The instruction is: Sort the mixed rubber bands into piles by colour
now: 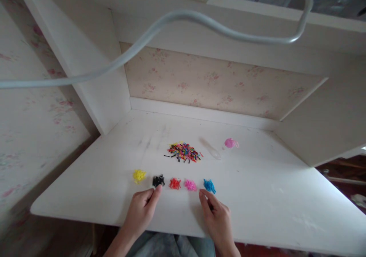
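Observation:
Small piles of what look like tiny rubber bands stand in a row near the desk's front: a yellow pile (139,176), a black pile (158,181), a red pile (175,183), a pink pile (190,185) and a blue pile (209,186). Just in front of the black pile, my left hand (143,207) is closed, thumb laid against curled fingers. My right hand (215,213) pinches thumb and forefinger together between the pink and blue piles. Whatever either hand holds is too small or hidden. Behind the row lies a larger mixed-colour heap of bands (184,152).
A clear plastic strip or bag (211,149) lies right of the mixed heap, with a pink round item with a loop (230,142) beyond it. A pale cable (183,15) crosses above the white desk (271,196). Shelf panels enclose the desk's back and sides.

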`<state>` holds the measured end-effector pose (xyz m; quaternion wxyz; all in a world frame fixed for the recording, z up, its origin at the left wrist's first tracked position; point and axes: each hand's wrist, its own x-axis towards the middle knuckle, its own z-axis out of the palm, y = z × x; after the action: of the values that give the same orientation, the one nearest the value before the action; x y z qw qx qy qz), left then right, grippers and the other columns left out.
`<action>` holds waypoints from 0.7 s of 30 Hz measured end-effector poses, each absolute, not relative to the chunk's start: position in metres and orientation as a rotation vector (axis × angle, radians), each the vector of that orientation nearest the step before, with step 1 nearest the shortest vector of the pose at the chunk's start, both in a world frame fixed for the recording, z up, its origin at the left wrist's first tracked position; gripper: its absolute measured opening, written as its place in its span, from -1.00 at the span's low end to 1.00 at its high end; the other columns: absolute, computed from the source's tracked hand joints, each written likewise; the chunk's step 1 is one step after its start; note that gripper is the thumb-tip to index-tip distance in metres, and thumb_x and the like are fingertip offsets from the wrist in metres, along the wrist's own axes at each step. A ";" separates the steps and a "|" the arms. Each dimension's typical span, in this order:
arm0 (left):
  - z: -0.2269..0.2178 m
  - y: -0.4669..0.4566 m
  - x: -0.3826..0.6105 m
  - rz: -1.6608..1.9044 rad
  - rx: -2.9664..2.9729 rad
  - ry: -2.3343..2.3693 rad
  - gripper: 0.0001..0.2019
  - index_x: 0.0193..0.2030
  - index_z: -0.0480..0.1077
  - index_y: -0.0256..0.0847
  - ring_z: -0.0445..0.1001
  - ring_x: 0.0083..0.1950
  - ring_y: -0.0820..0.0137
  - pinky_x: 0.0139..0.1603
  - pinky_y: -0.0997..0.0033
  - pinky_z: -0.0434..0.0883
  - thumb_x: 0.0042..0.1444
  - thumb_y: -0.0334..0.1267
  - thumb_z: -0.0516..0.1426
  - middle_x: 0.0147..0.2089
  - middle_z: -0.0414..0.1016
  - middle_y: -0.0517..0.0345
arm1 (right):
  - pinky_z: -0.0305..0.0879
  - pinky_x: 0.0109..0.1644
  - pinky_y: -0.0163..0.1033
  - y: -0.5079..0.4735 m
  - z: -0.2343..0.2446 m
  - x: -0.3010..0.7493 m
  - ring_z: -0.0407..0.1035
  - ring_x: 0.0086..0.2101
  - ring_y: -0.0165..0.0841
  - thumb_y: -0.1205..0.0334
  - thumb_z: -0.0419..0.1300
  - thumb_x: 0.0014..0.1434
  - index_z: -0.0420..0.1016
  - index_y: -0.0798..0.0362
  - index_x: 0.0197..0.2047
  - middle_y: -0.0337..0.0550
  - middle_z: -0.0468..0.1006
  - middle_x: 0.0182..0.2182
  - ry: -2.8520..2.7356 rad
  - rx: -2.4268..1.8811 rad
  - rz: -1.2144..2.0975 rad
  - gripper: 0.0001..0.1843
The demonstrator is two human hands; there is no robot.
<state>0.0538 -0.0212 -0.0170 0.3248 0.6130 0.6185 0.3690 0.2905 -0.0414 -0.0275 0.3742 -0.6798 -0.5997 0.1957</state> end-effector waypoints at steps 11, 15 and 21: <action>-0.025 -0.020 0.039 1.117 1.286 1.501 -0.54 -0.63 -0.06 -0.17 -0.03 -0.59 0.57 -0.57 0.51 0.02 0.18 0.01 -0.05 -0.66 -0.10 0.35 | 0.15 -0.46 -0.43 0.001 0.021 0.274 0.28 -0.62 -0.49 -0.09 -0.03 0.23 0.57 -0.01 -0.17 -0.30 0.41 -0.66 -1.736 -1.817 0.341 -0.55; -0.022 -0.021 0.039 1.125 1.313 1.474 -0.54 -0.64 -0.06 -0.17 -0.03 -0.60 0.57 -0.57 0.51 0.01 0.18 0.01 -0.05 -0.66 -0.11 0.35 | 0.15 -0.40 -0.40 0.039 0.032 0.271 0.40 -0.50 -0.44 -0.04 -0.04 0.24 0.53 -0.14 -0.08 -0.28 0.52 -0.55 -1.888 -2.047 0.222 -0.62; -0.020 -0.022 0.038 1.103 1.356 1.478 -0.54 -0.64 -0.08 -0.17 -0.02 -0.60 0.57 -0.57 0.51 0.01 0.17 0.00 -0.04 -0.65 -0.12 0.34 | 0.21 -0.32 -0.30 0.078 0.031 0.263 0.47 -0.31 -0.29 -0.07 -0.12 0.27 0.46 -0.20 0.00 -0.13 0.58 -0.28 -2.083 -2.298 0.122 -0.58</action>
<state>0.0383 -0.0215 -0.0198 0.4134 0.5395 0.5879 0.4387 0.2632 0.0778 0.0306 0.0186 -0.7401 -0.6710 0.0394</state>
